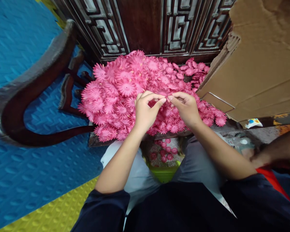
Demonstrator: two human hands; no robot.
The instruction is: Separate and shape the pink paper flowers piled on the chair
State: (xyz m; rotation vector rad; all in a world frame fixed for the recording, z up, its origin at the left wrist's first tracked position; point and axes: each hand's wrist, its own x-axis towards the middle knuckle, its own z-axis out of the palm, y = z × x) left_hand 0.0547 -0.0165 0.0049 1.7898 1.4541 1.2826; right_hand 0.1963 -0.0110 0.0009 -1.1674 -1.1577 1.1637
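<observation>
A large heap of pink artificial flowers [127, 87] with thin pointed petals covers the dark wooden bench. Over its front middle, my left hand [147, 106] is closed in a pinch, thumb against fingertips. My right hand [185, 106] pinches too, its fingertips almost meeting those of the left. Between them is a pink flower piece [163, 92], held at its near edge; my fingers cover the part they grip. Loose flowers lie under and around both hands.
A torn cardboard sheet [263, 64] stands at the right. Left of the heap curves a dark wooden armrest [7, 116] above blue mats [50, 167]. Carved wooden panels [140, 25] close off the back. Several flowers [168, 151] lie on the floor between my knees. Another person's limb [277, 148] shows at right.
</observation>
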